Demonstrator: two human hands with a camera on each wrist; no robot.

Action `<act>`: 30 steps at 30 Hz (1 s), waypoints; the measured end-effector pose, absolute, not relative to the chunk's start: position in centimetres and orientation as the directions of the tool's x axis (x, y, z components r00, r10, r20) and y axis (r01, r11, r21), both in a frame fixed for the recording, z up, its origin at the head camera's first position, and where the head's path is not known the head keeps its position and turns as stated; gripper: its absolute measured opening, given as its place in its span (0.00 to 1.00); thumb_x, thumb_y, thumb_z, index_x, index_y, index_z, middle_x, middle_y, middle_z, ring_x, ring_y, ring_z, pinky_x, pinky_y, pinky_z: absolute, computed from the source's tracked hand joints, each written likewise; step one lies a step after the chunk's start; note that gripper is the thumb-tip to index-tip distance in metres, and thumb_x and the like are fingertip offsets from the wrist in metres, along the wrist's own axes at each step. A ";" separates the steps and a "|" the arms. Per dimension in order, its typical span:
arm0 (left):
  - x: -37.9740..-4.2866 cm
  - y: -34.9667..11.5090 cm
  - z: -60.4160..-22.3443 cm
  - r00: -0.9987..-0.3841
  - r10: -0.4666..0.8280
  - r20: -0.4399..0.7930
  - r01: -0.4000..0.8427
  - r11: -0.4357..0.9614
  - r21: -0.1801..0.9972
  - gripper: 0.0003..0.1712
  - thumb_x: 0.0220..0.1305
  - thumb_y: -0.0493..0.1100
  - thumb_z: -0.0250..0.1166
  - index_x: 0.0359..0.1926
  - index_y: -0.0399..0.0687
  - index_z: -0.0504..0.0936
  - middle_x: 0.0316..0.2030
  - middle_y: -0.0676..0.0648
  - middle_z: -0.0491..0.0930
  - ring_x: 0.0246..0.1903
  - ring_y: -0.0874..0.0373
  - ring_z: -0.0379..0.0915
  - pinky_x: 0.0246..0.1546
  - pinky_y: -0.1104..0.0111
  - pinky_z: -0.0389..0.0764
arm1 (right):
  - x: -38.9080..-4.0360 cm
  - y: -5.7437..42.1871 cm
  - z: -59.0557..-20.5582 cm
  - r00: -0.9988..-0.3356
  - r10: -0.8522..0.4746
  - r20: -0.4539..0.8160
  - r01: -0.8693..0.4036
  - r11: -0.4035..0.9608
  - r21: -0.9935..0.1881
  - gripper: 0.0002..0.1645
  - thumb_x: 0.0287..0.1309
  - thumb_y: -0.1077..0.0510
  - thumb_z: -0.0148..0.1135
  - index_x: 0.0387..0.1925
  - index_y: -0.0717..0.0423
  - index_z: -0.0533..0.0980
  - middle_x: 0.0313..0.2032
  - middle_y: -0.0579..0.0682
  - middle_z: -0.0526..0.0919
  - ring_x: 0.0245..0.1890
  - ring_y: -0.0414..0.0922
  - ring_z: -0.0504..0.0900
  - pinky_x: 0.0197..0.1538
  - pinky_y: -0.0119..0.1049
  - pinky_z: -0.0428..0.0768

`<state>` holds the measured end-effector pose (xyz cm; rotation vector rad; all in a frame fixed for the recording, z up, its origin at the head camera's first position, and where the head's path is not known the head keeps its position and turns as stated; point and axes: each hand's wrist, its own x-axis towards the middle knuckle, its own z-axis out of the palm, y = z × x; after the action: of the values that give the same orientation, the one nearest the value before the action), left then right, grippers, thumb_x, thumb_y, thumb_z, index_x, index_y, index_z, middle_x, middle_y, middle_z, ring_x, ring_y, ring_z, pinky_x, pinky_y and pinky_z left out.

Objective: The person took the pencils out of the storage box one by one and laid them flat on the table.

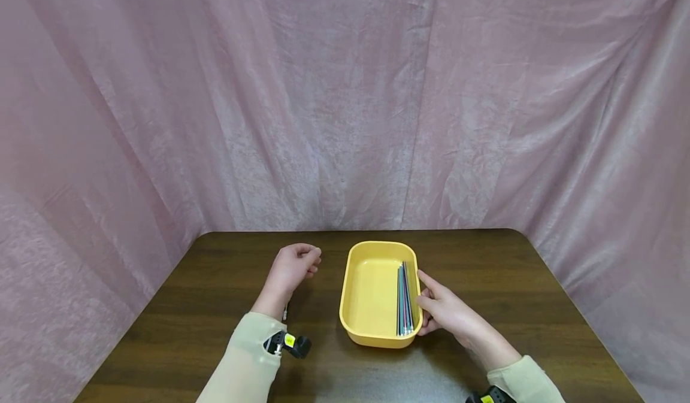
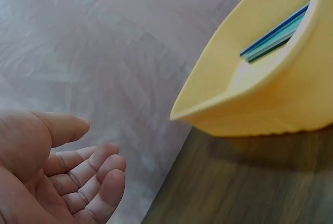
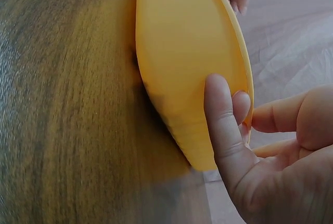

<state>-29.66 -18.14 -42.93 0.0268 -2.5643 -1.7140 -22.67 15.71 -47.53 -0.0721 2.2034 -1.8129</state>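
A yellow rectangular tray (image 1: pixel 369 295) with rounded corners and raised walls sits on the table. Along its inner right side lies a bundle of several slim pencil-like sticks (image 1: pixel 403 301), in dark, teal, blue and pink tones with pale ends near the front. At the tray's right rim, my right hand (image 1: pixel 447 307) grips the edge: in the right wrist view the thumb meets the rim while other fingers (image 3: pixel 218 109) lie against the outer wall. My left hand (image 1: pixel 293 265) hovers left of the tray, apart from it, its fingers (image 2: pixel 86 182) loosely curled around nothing.
The dark brown wooden table (image 1: pixel 215 307) has rounded far corners. Pink velvety curtains (image 1: pixel 345 103) hang behind it and on both sides. A black wrist camera (image 1: pixel 288 343) is strapped over the left sleeve, and another sits at the right sleeve.
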 end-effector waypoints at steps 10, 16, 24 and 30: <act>-28.7 -15.4 -42.8 -0.998 0.009 0.067 0.065 0.390 0.919 0.13 0.80 0.40 0.67 0.53 0.33 0.88 0.39 0.40 0.89 0.37 0.46 0.87 0.39 0.62 0.89 | -22.3 15.7 -47.5 -0.954 -0.228 -0.192 0.146 0.204 -0.968 0.46 0.78 0.68 0.52 0.88 0.63 0.45 0.44 0.64 0.72 0.30 0.51 0.78 0.35 0.48 0.91; -28.5 -13.6 -42.8 -0.996 0.066 0.057 0.078 0.393 0.916 0.12 0.80 0.41 0.67 0.52 0.34 0.88 0.40 0.41 0.88 0.33 0.53 0.84 0.43 0.54 0.90 | -22.7 15.5 -47.7 -0.955 -0.237 -0.180 0.134 0.200 -0.971 0.45 0.79 0.68 0.51 0.88 0.64 0.45 0.44 0.63 0.72 0.30 0.51 0.78 0.35 0.49 0.90; -28.2 -11.9 -43.0 -0.994 0.104 0.038 0.076 0.394 0.916 0.13 0.80 0.40 0.66 0.55 0.34 0.87 0.40 0.43 0.88 0.33 0.55 0.82 0.42 0.59 0.89 | -22.8 15.4 -48.0 -0.954 -0.246 -0.172 0.125 0.196 -0.973 0.45 0.80 0.68 0.51 0.88 0.66 0.44 0.43 0.63 0.72 0.29 0.51 0.77 0.33 0.48 0.90; -27.9 -10.5 -43.2 -0.988 0.149 0.034 0.086 0.360 0.929 0.12 0.81 0.40 0.66 0.53 0.34 0.87 0.39 0.43 0.88 0.32 0.55 0.83 0.39 0.64 0.88 | -22.9 15.4 -47.8 -0.955 -0.235 -0.179 0.130 0.209 -0.969 0.45 0.79 0.68 0.52 0.88 0.64 0.44 0.44 0.63 0.71 0.30 0.51 0.77 0.34 0.48 0.90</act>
<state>-27.91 -10.46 -43.20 -0.2279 -2.6364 -1.7946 -22.89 15.38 -47.79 -0.0991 2.2008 -1.8085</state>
